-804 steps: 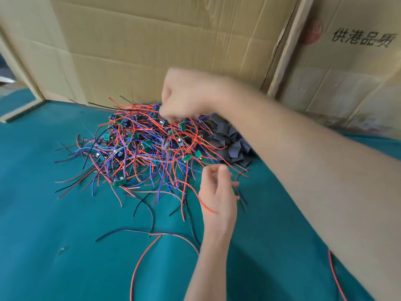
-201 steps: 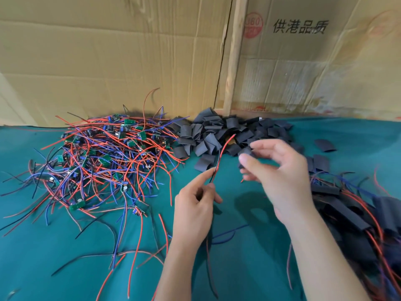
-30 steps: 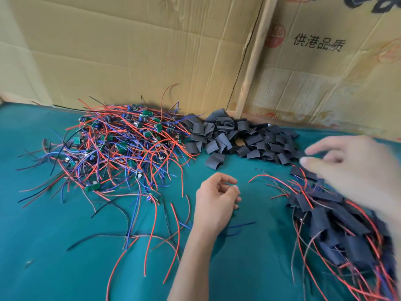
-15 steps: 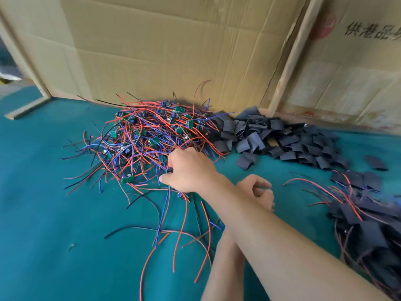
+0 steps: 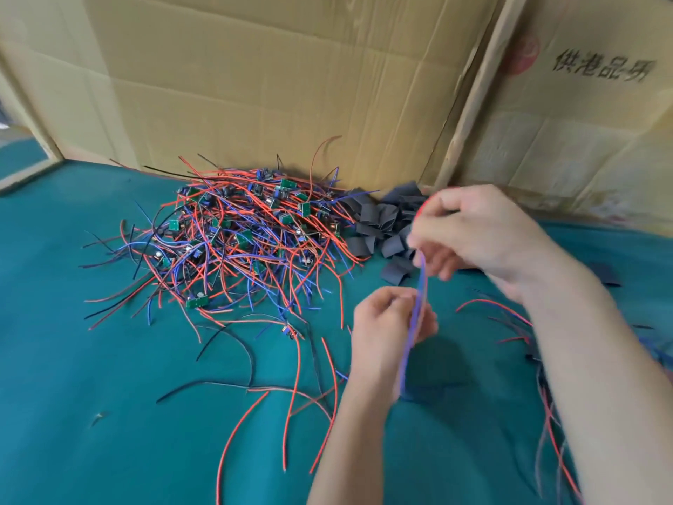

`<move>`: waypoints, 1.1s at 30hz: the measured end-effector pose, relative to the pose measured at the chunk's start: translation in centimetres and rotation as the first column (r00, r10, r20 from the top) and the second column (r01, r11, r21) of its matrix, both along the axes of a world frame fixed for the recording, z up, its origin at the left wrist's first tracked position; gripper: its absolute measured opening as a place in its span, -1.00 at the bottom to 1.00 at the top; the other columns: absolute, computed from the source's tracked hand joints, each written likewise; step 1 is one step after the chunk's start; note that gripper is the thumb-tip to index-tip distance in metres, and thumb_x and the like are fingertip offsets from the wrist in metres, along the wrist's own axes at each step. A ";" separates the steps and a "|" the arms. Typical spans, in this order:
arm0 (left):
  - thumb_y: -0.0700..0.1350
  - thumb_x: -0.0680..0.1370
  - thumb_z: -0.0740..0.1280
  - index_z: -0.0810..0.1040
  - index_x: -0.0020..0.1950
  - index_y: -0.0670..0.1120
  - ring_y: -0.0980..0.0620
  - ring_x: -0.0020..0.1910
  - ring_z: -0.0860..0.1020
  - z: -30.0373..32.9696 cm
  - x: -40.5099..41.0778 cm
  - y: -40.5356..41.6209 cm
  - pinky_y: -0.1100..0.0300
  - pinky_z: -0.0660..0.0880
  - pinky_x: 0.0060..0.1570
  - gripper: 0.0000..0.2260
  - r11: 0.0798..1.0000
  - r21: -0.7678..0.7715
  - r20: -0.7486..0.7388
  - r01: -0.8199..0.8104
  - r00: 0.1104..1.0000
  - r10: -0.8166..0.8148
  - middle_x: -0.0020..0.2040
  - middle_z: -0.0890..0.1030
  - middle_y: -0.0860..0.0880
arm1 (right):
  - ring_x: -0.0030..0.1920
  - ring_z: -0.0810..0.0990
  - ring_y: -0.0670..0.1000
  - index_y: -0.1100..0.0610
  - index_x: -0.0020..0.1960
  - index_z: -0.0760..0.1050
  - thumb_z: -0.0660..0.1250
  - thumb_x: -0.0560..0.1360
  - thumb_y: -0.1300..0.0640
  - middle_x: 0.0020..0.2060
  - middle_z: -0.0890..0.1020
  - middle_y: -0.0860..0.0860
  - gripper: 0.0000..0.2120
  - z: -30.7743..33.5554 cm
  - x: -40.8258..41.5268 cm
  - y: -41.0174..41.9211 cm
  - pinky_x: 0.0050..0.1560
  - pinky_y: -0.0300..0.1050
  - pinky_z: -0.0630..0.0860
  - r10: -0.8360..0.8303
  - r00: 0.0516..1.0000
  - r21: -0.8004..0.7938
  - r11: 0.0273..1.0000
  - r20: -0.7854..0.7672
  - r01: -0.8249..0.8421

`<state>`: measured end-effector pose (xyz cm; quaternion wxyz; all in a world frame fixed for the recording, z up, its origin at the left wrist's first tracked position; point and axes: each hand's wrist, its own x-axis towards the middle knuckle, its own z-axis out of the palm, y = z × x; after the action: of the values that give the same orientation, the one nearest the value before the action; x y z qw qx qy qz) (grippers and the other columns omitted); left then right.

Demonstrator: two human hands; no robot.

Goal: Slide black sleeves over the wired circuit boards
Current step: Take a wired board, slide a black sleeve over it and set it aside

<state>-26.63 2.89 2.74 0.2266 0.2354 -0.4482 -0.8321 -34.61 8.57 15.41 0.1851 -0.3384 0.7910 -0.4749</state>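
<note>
Right hand (image 5: 477,235) pinched the wires (image 5: 417,308) up top; left hand (image 5: 386,322) curled round them lower down. Board hidden, blurred. Best to bunch the leads straight, then take a sleeve from the pile (image 5: 378,227) at eleven o'clock.

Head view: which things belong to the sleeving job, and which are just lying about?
In the job:
wired boards pile
black sleeves pile
wire bundle held by left hand and right hand

Lying about:
cardboard sheets
loose black wire
</note>
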 end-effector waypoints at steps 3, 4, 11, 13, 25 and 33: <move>-0.11 0.68 0.21 0.61 -0.01 -0.24 -0.06 -0.24 0.67 0.8 0.5 -1.1 0.12 0.65 -0.19 -0.74 0.981 0.194 -0.067 -0.006 0.998 0.020 -0.16 0.68 -0.21 | -0.47 0.65 -0.01 0.14 -0.28 0.61 0.47 0.26 0.17 -0.47 0.67 0.04 -0.93 -0.8 -1.3 1.0 -0.42 -0.18 0.54 0.068 0.941 0.416 0.906 -0.331 0.081; -0.06 0.69 0.21 0.61 0.00 -0.24 -0.06 -0.23 0.67 0.9 0.6 -1.2 0.11 0.65 -0.17 -0.70 0.981 0.196 -0.074 0.007 0.997 0.007 -0.14 0.68 -0.20 | -0.40 0.66 0.00 0.08 -0.27 0.61 0.49 0.23 0.11 -0.44 0.68 0.01 -0.89 -1.5 -1.3 1.0 -0.36 -0.18 0.55 0.117 0.904 0.507 0.853 -0.411 0.120; -0.27 0.65 0.26 0.59 -0.04 -0.21 -0.01 -0.32 0.66 0.9 0.9 -1.2 0.20 0.62 -0.25 -0.86 0.989 0.024 -0.019 -0.146 0.989 0.146 -0.23 0.69 -0.13 | -0.30 0.68 -0.02 0.10 0.01 0.64 0.49 0.42 0.19 -0.36 0.71 -0.01 -0.83 -3.0 -1.8 -0.1 -0.34 -0.10 0.59 0.309 0.951 0.500 0.828 -0.026 -0.256; -0.27 0.65 0.24 0.59 -0.05 -0.20 0.05 -0.38 0.63 0.9 1.0 -1.5 0.24 0.58 -0.33 -0.85 0.981 0.054 -0.007 -0.186 0.982 0.186 -0.27 0.66 -0.11 | -0.33 0.68 -0.04 0.14 0.03 0.66 0.41 0.48 0.28 -0.35 0.71 0.01 -0.85 -3.1 -2.7 -0.5 -0.38 -0.21 0.54 0.301 0.953 0.460 0.843 0.025 -0.278; -0.32 0.58 0.15 0.57 -0.01 -0.23 -0.01 -0.42 0.59 0.7 0.7 -1.3 0.26 0.48 -0.46 -0.80 0.977 0.057 0.035 -0.204 0.979 0.202 -0.33 0.64 -0.12 | 0.11 0.56 0.24 0.08 0.06 0.54 0.44 0.53 -0.12 0.08 0.52 0.05 -0.72 -10.3 -3.8 -3.4 0.00 0.06 0.51 0.091 0.768 0.468 0.836 -0.634 0.287; -0.27 0.62 0.25 0.57 -0.04 -0.22 0.03 -0.41 0.61 -0.2 0.3 -1.1 0.26 0.50 -0.44 -0.88 0.973 -0.116 0.109 -0.201 0.971 0.213 -0.29 0.64 -0.09 | -0.19 0.58 0.15 0.00 -0.21 0.63 0.40 0.53 -0.06 -0.26 0.63 -0.03 -0.80 -9.1 -1.5 -0.3 -0.28 -0.08 0.41 -0.101 0.752 0.244 0.911 -0.651 0.333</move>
<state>-26.37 1.80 2.51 0.2967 0.3187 -0.4770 -0.7634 -36.09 8.26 6.30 -0.0889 -0.3427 0.9119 -0.2076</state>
